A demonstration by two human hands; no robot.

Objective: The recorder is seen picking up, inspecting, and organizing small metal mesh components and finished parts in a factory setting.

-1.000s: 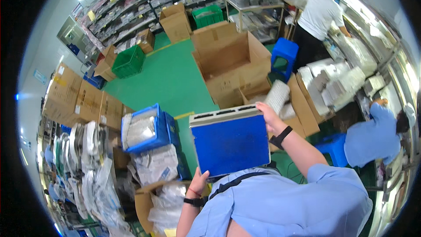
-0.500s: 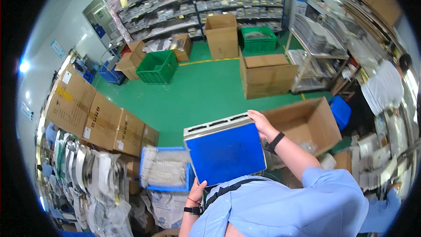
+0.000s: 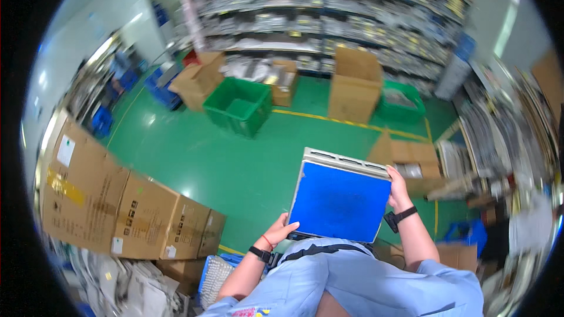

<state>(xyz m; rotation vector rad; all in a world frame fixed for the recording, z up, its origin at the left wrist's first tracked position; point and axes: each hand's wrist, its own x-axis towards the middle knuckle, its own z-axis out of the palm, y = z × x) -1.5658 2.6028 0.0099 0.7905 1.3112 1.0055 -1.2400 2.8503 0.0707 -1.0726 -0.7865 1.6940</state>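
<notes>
In front of my waist is a flat, rectangular blue-topped block (image 3: 341,202) with a pale rim and dark slots along its far side; I cannot make out its exact kind. My left hand (image 3: 279,230) is closed on its near left corner, with the thumb over the blue face. At the far right corner my right hand (image 3: 398,186) grips the edge, its fingers partly hidden. The underside of the block is out of sight.
Large cardboard boxes (image 3: 147,217) stand in a row at left, beside a blue crate (image 3: 205,279). Across the green floor (image 3: 176,147) sit a green bin (image 3: 238,105) and a tall carton (image 3: 354,85), before loaded shelves (image 3: 264,23). A rack (image 3: 470,141) stands at right.
My view has turned and moved toward the shelves, and the bins and cartons ahead look nearer. The block stays in both hands. The blue crate has slipped toward the lower edge.
</notes>
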